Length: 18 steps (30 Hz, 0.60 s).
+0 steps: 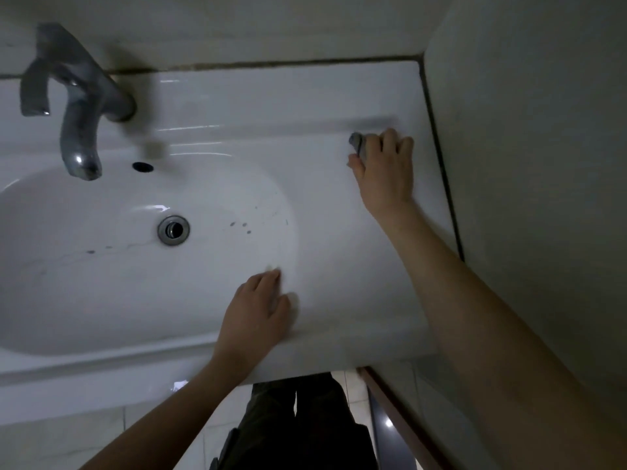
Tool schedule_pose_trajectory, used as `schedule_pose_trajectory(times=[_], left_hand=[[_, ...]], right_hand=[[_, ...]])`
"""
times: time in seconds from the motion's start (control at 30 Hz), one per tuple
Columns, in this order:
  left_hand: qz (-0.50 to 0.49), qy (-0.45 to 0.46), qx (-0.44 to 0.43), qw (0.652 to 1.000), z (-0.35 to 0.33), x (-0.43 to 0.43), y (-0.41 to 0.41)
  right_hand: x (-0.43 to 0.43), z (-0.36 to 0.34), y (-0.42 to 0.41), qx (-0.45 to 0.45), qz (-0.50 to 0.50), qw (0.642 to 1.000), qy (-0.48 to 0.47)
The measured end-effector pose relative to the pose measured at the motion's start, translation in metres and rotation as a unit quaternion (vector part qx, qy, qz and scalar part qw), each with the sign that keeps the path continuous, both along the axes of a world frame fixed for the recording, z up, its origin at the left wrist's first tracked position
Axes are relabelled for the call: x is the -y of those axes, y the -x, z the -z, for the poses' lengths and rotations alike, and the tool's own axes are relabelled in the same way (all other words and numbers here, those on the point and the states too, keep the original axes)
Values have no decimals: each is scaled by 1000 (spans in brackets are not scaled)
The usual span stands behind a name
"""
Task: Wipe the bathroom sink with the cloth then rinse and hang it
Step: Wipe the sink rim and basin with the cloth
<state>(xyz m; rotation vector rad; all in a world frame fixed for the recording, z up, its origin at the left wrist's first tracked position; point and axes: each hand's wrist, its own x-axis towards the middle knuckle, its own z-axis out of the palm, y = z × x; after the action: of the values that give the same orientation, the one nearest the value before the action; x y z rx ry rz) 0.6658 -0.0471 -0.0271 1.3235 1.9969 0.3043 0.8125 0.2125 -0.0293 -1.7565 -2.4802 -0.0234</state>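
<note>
Shows right hand (386, 167), right of frame, fingers curled round the grey cloth (356, 143), pressing it on the sink (237, 106) ledge beside the wall (526, 130) to wipe; left hand (254, 313), lower centre, fingers flat on the rim, likely for bracing.

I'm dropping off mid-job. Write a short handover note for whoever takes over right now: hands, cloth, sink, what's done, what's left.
Right hand: grips the grey cloth on the back right ledge of the sink, close to the wall.
Left hand: rests on the front rim and holds nothing.
Done: wiping is under way on the ledge.
Left: dark spots show in the basin right of the drain. Wipe the basin, rinse the cloth under the tap (no stream visible), then hang it.
</note>
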Motion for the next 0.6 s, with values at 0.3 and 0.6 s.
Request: schedule_pose_trajectory(times=[0.3,0.6], left_hand=[[-15,5,22,1000,-7,-3,2],[-31,-16,36,999,-3,-1,4]], right_hand=[[194,-15,-32,-72,-121,981,130],[187,-25,-68,-140,-98,959,225]])
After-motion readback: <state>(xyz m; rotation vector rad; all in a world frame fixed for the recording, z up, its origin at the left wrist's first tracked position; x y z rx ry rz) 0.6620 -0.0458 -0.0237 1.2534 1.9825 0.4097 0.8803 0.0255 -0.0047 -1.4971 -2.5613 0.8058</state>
